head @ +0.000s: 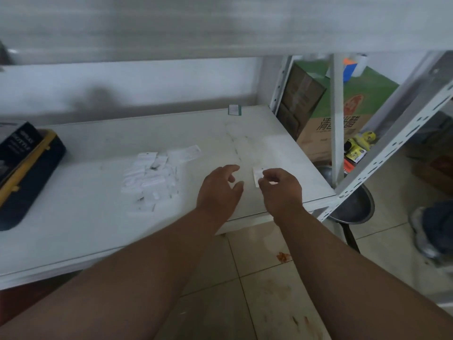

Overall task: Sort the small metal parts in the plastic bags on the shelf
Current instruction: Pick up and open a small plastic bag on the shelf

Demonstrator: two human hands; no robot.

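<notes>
A heap of several small clear plastic bags [150, 176] with tiny metal parts lies on the white shelf [85, 217], left of my hands. My right hand [282, 190] pinches one small plastic bag [257, 175] by its edge, just above the shelf near its right front corner. My left hand [219, 190] hovers beside it with fingers loosely spread, holding nothing. The held bag's contents are too small to make out.
A dark toolbox with yellow trim [24, 173] sits at the shelf's left end. A small green-edged packet [234, 110] lies at the back. The rack's white perforated post [382, 155] rises at right, with cardboard boxes [343, 119] and a black stool [355, 207] beyond.
</notes>
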